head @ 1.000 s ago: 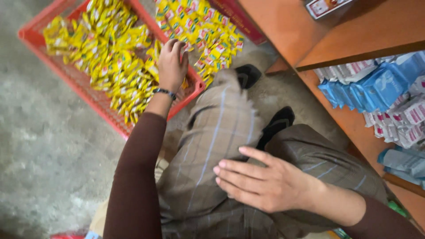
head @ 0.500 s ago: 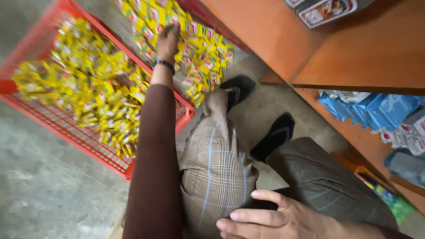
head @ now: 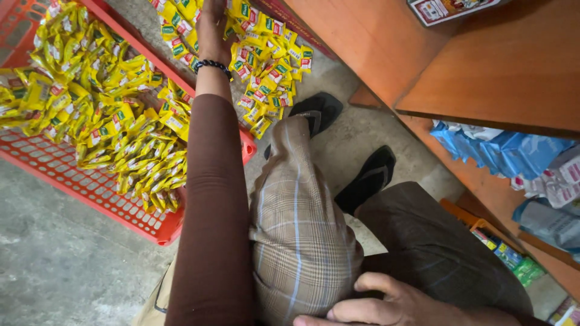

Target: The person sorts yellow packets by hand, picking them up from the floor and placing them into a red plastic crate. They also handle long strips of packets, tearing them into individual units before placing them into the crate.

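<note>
A: Nearest you?
B: Your right hand [head: 386, 305] lies flat on your checked knee [head: 302, 241], fingers loose, holding nothing.
A: Farther out?
B: Your left hand [head: 212, 27], bead bracelet [head: 212, 64] at the wrist, reaches into the yellow sachets [head: 266, 54] heaped on the floor beyond the red crate's [head: 115, 202] far edge. Grip: cannot tell.

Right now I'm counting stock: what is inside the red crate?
The red crate holds heaped yellow sachets. Its mesh floor shows near the rim; anything beneath the heap is hidden.
</note>
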